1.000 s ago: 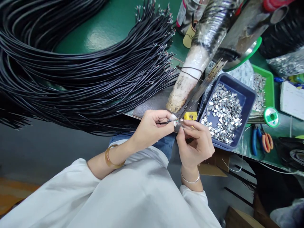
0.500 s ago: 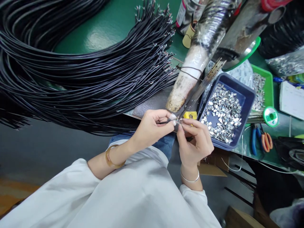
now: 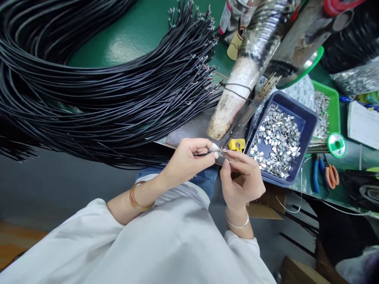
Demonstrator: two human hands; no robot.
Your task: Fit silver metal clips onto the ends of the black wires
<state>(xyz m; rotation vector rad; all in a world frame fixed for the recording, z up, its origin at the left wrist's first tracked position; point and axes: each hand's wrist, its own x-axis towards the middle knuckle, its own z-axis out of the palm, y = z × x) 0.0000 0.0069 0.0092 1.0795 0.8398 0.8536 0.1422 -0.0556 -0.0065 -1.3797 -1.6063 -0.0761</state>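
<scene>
Cable point(image 3: 205, 153) is pinched by left hand point(image 3: 192, 161), left of tray point(image 3: 308, 126); grip of right hand point(image 3: 244, 178) cannot be told.
Cable end point(image 3: 219, 151) is apparently being worked; steadiness seems needed.

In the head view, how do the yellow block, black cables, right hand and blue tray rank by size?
Largest to smallest:
1. Black cables, running out of frame
2. Blue tray
3. Right hand
4. Yellow block
</scene>
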